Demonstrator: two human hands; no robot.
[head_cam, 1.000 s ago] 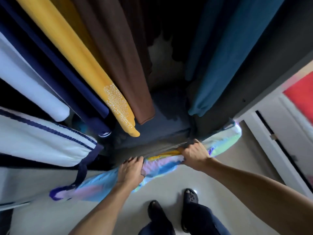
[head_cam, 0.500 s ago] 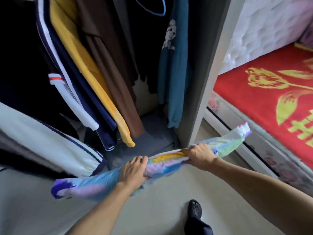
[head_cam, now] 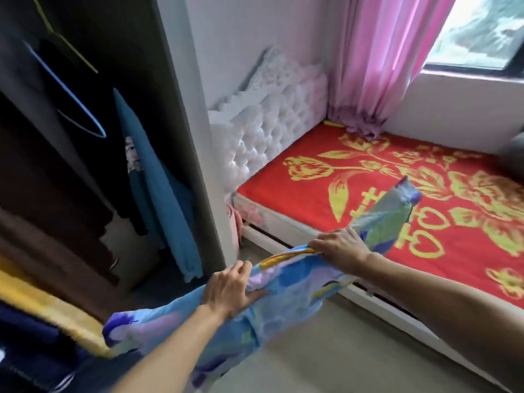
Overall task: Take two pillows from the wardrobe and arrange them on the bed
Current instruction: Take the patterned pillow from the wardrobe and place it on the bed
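Observation:
A flat pillow [head_cam: 295,285] in a blue, purple and green patterned cover hangs in the air between the wardrobe and the bed. My left hand [head_cam: 229,290] grips its upper edge near the middle. My right hand [head_cam: 340,246] grips the same edge further right, at the bed's near side. The pillow's right end [head_cam: 397,211] sticks up over the bed [head_cam: 297,191], which has a red cover with gold flowers. The open wardrobe [head_cam: 181,114] stands at the left, full of hanging clothes. No second pillow shows.
A white tufted headboard [head_cam: 272,123] stands at the bed's far-left end. A pink curtain [head_cam: 377,58] hangs beside a window [head_cam: 482,29] behind the bed. A teal garment [head_cam: 158,188] hangs just inside the wardrobe. Pale floor [head_cam: 326,350] lies below my arms.
My view has swung right from the wardrobe interior to the bed. Both hands have carried the pillow out and rightward, with its right end now over the bed.

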